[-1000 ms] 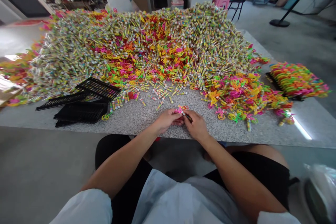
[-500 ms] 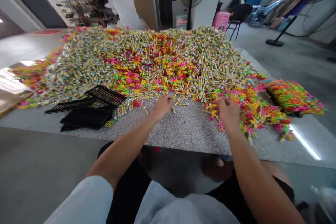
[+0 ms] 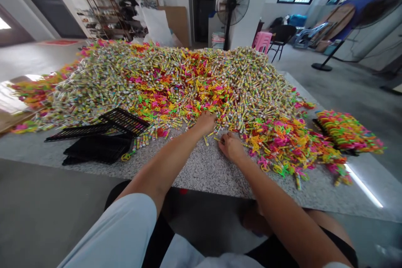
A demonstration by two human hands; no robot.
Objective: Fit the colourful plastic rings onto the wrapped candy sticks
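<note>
A large heap of small yellow-and-white labelled tubes (image 3: pixel 251 88) mixed with bright plastic pieces (image 3: pixel 160 102) covers the speckled stone table (image 3: pixel 201 171). My left hand (image 3: pixel 206 122) is at the heap's near edge, its fingers curled down among the tubes; what lies under them is hidden. Close beside it, lower and to the right, my right hand (image 3: pixel 231 146) has thumb and fingers closed near the tabletop. A small tube (image 3: pixel 216 138) shows at its fingertips. Another loose tube (image 3: pixel 206 140) lies on the stone between the hands.
Black slatted plastic racks (image 3: pixel 100 146) lie stacked at left. A pile of colourful pieces with tubes (image 3: pixel 279 142) spreads at right, beyond it a filled black rack (image 3: pixel 348 132). Behind the table stand a fan (image 3: pixel 231 4), pink stools (image 3: pixel 262 41) and a chair (image 3: pixel 281 35).
My right hand has moved left from the colourful pile to beside my left hand. My left hand has shifted slightly right, onto the heap's edge. The view has tilted up a little.
</note>
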